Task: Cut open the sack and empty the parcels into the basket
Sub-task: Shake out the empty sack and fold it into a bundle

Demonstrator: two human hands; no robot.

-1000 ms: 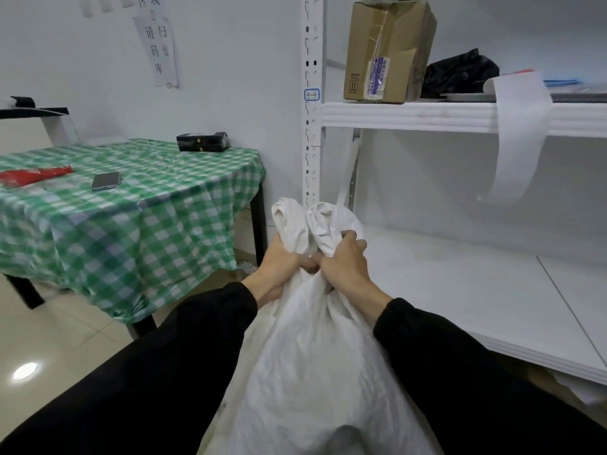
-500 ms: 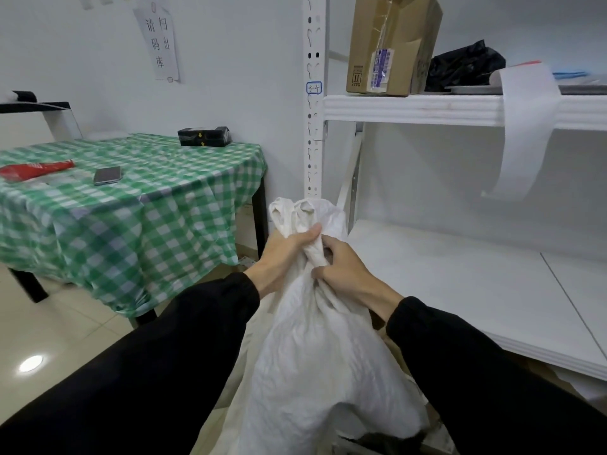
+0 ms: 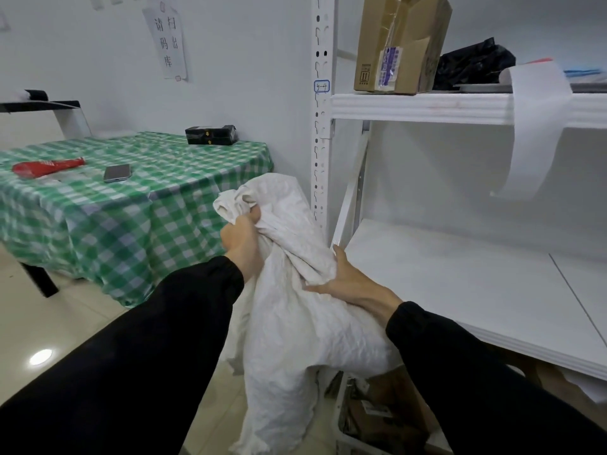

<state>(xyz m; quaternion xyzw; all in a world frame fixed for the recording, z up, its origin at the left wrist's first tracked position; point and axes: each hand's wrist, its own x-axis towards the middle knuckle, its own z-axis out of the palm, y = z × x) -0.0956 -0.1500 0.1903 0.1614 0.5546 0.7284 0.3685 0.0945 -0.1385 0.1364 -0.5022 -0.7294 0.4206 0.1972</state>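
A crumpled white woven sack [image 3: 295, 323] hangs in front of me, lifted off the floor and slack. My left hand [image 3: 241, 244] grips its bunched top corner. My right hand [image 3: 341, 280] is lower and to the right, its fingers curled into a fold of the cloth. Below the sack, at the bottom right, a white basket [image 3: 341, 425] shows part of its rim, with brown cardboard parcels [image 3: 387, 412] inside. The sack's lower end hangs beside the basket.
A white metal shelving unit [image 3: 427, 108] stands to the right, a cardboard box [image 3: 399, 44] on its upper shelf. To the left, a table under a green checked cloth [image 3: 131, 205] carries a phone [image 3: 116, 173], a red packet [image 3: 46, 166] and a black box [image 3: 211, 135].
My hands have come apart: the left one stays at the top corner, the right one has slid down and right. The sack has gone slack, and the basket with parcels shows beneath it.
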